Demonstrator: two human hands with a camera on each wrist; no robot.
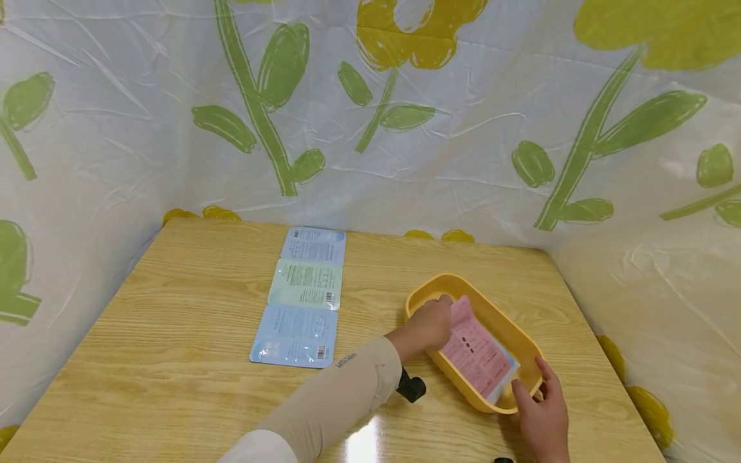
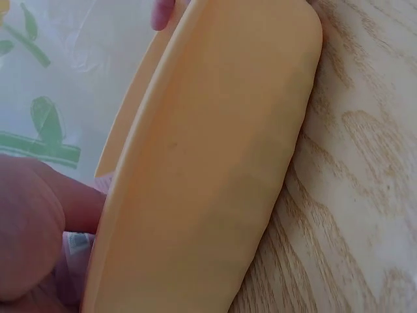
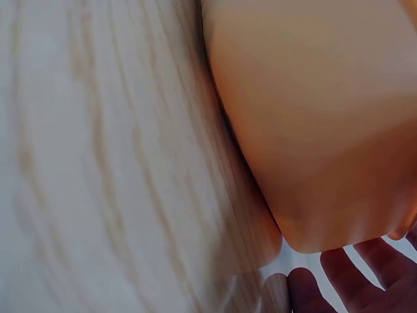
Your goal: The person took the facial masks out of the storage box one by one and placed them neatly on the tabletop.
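Pink packet (image 1: 477, 360) inside yellow tray (image 1: 502, 316); long axis runs far-left to near-right, along tray. Left hand (image 1: 428, 325): grip pinches far end, bent upward, partly hiding it. Right hand (image 1: 544, 411): grip holds near tray rim. Pale packet (image 1: 499, 387) beneath. Three packets (image 1: 307, 283) in column on bench (image 1: 173, 321), leftward. Sleeve (image 1: 347, 392) reads "Let's Slim"; packet print illegible.
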